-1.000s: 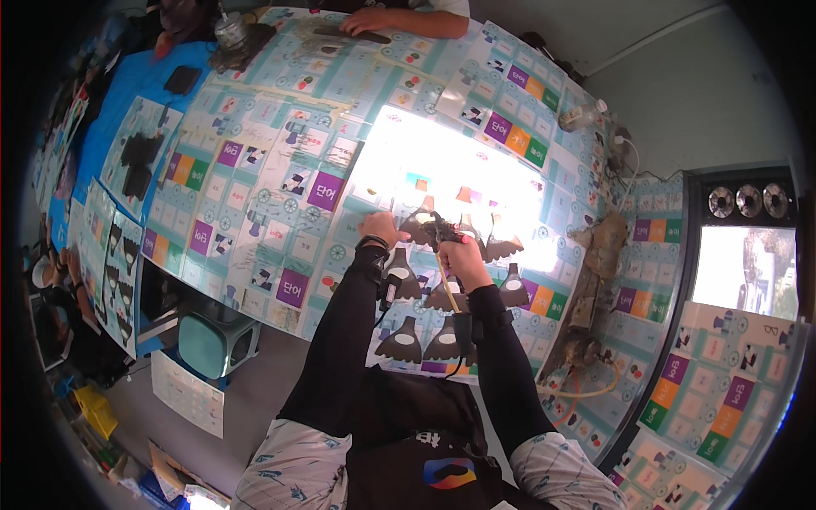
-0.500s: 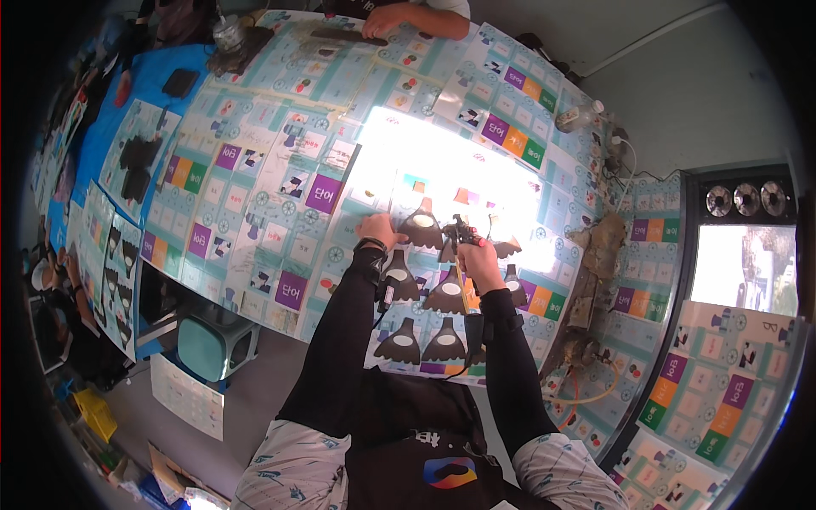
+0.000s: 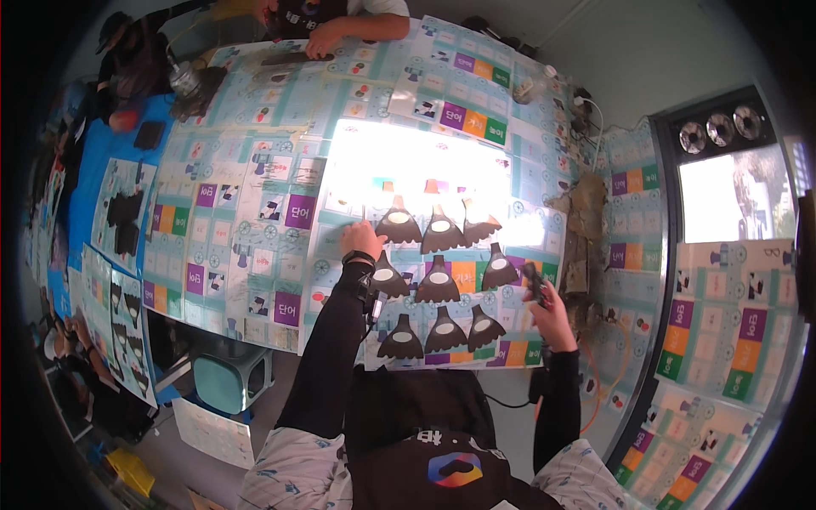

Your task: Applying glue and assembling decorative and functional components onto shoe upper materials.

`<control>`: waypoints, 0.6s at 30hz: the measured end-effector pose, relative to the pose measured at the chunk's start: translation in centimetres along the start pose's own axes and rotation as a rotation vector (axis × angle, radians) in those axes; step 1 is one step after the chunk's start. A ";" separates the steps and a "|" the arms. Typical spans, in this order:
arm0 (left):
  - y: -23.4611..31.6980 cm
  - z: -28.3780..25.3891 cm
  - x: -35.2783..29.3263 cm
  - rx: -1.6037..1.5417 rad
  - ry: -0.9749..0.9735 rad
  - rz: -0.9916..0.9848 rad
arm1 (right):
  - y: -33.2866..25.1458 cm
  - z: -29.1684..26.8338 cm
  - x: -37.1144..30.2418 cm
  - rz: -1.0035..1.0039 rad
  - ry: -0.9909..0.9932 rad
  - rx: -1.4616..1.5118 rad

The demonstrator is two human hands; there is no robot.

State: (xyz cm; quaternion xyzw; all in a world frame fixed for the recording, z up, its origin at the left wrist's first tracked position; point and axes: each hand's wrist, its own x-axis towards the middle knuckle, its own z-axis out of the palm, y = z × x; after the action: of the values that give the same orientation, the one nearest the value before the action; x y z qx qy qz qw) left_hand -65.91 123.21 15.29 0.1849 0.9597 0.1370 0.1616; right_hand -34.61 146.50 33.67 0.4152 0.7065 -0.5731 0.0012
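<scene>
Several dark brown fan-shaped pieces with scalloped edges and white ovals (image 3: 438,278) lie in rows on a white and teal printed sheet (image 3: 408,353). My left hand (image 3: 362,241) is by the left end of the top row, next to a fan-shaped piece (image 3: 398,223). Its fingers are bunched, and what they may pinch is hidden. Right of the rows, my right hand (image 3: 551,314) is closed around a small black handheld tool (image 3: 535,285), raised off the pieces. Its shape suggests a spray gun, but the details are too small to confirm.
Strong glare (image 3: 425,153) whitens the sheet behind the pieces. Across the table, another person's hand (image 3: 325,38) rests by a dark strip (image 3: 297,59). A teal stool (image 3: 228,378) stands at lower left. An orange hose (image 3: 589,365) hangs near my right arm.
My right hand has moved right and toward me with the tool, away from the pieces. The view has shifted; my left hand stays by the top row's left end.
</scene>
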 end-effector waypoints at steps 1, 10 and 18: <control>0.7 0.0 -0.4 0.058 0.082 0.022 | 1.7 -2.2 -1.2 0.029 0.025 -0.117; -6.3 -1.2 -6.8 -0.245 0.249 -0.048 | 19.1 -8.0 -4.6 -0.017 0.203 -0.911; -17.4 4.7 -27.3 -0.395 0.077 -0.304 | 17.8 -5.0 -4.2 -0.047 0.375 -0.983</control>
State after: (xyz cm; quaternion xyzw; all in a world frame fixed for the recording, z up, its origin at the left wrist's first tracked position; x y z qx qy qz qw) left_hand -45.63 97.76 12.52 -0.0020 0.9365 0.3028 0.1768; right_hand -19.00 148.05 22.96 0.4451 0.8892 -0.0898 0.0562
